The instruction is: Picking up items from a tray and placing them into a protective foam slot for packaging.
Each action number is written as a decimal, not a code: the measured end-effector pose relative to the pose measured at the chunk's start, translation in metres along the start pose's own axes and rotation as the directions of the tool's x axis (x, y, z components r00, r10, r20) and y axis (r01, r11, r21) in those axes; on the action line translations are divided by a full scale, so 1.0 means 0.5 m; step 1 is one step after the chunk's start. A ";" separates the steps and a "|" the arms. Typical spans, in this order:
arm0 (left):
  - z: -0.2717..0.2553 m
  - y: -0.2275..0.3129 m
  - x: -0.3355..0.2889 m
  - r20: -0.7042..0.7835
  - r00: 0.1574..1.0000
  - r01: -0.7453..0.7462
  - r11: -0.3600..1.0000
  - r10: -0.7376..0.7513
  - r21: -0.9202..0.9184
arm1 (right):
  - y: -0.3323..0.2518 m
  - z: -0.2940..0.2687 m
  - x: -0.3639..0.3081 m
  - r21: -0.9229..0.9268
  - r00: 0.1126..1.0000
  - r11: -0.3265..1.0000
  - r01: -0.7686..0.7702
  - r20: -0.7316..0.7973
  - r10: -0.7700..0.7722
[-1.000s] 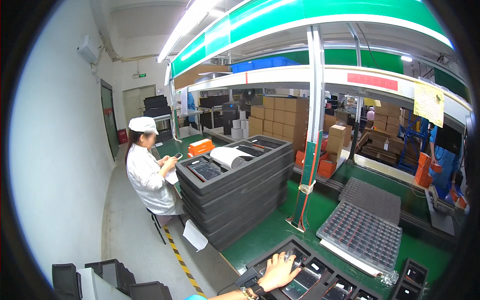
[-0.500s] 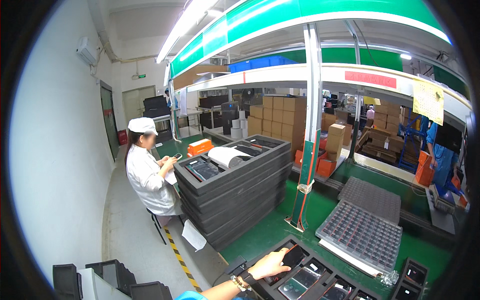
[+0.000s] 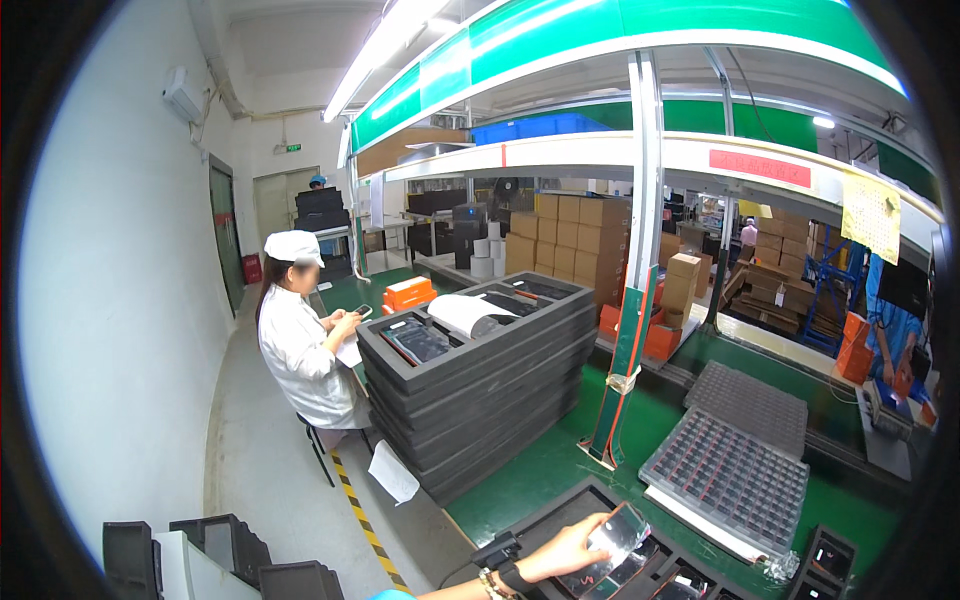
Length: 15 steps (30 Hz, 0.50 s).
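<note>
My left hand [image 3: 566,549] reaches in from the lower edge, a dark band and beads at its wrist. Its fingers are closed on the near-left edge of a flat, glossy, phone-like device [image 3: 626,530], which is tilted and reflects light. The device hangs just over a black foam tray [image 3: 540,517] with cut-out compartments. Other dark, glossy devices [image 3: 684,584] lie in the tray's compartments, some with white labels. My right hand is out of view.
A tall stack of black foam trays [image 3: 480,400] stands left on the green bench. A gridded clear tray [image 3: 728,475] lies at right beside a metal post [image 3: 640,300]. A person in white [image 3: 300,350] sits at left holding a phone. Black boxes [image 3: 220,548] are at lower left.
My left hand has lifted the device out of its tray compartment and moved it slightly right. The view has shifted a little.
</note>
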<state>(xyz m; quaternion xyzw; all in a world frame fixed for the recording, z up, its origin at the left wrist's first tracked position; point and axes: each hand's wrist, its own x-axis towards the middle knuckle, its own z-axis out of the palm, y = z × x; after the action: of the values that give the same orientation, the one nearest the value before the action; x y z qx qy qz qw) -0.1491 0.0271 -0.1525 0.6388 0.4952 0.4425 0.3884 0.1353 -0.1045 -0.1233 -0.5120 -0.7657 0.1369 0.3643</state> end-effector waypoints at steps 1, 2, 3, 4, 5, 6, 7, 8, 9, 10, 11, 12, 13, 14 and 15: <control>0.012 0.011 -0.009 0.039 0.999 0.020 1.000 -0.020 0.018 | 0.000 0.000 -0.001 -0.008 1.000 1.000 -0.004 -0.008 0.004; 0.019 0.017 -0.011 0.076 0.996 0.036 0.999 -0.039 0.037 | 0.001 0.002 -0.001 -0.011 1.000 1.000 -0.002 -0.007 0.002; 0.030 0.007 -0.014 0.074 0.996 0.044 0.998 -0.047 0.047 | 0.004 0.006 -0.004 -0.020 1.000 1.000 0.005 -0.018 -0.005; 0.040 -0.003 -0.018 0.072 0.996 0.052 0.997 -0.056 0.058 | 0.005 0.008 -0.006 -0.028 0.999 1.000 0.012 -0.030 -0.013; 0.042 0.042 -0.026 0.073 0.988 0.129 0.989 -0.134 0.068 | 0.008 0.005 -0.007 -0.033 1.000 0.999 0.008 -0.029 -0.009; 0.039 0.088 -0.039 0.065 0.974 0.210 0.974 -0.215 0.080 | 0.008 0.003 -0.008 -0.015 1.000 1.000 0.009 -0.008 -0.009; 0.049 0.066 -0.042 0.061 0.974 0.215 0.974 -0.219 0.077 | 0.009 0.000 -0.009 0.003 1.000 1.000 0.010 0.015 -0.010; 0.064 0.026 -0.046 -0.028 0.999 0.028 0.965 -0.021 0.261 | 0.007 -0.002 -0.009 0.006 1.000 1.000 0.017 0.024 -0.017; 0.071 0.017 -0.046 -0.070 0.979 -0.140 0.883 0.191 0.449 | 0.007 -0.005 -0.008 0.026 1.000 1.000 0.007 0.027 -0.007; 0.078 0.010 -0.047 -0.075 0.979 -0.135 0.884 0.188 0.448 | 0.005 -0.006 -0.008 0.046 1.000 0.999 -0.004 0.031 0.002; 0.084 0.022 -0.049 -0.044 0.987 -0.118 0.888 0.153 0.444 | 0.006 -0.005 -0.007 0.045 0.999 0.999 -0.002 0.035 0.000; 0.088 0.028 -0.048 -0.013 0.993 -0.100 0.892 0.118 0.440 | 0.006 -0.004 -0.007 0.035 0.999 0.999 -0.007 0.039 0.005; 0.097 0.018 -0.050 -0.017 0.994 -0.091 0.879 0.112 0.469 | 0.007 -0.002 -0.007 0.023 0.999 1.000 -0.012 0.043 0.011; 0.102 0.025 -0.056 -0.025 0.994 -0.083 0.881 0.107 0.466 | 0.008 -0.004 -0.009 0.023 0.999 1.000 -0.008 0.052 0.006; 0.109 0.038 -0.063 -0.020 0.995 -0.078 0.886 0.098 0.458 | 0.009 -0.005 -0.012 0.015 0.998 1.000 -0.005 0.056 0.005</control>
<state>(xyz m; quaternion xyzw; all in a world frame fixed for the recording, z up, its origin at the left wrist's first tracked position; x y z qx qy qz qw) -0.0956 -0.0106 -0.1573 0.7244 0.5638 0.3446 0.1964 0.1415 -0.1081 -0.1266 -0.5071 -0.7732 0.1579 0.3465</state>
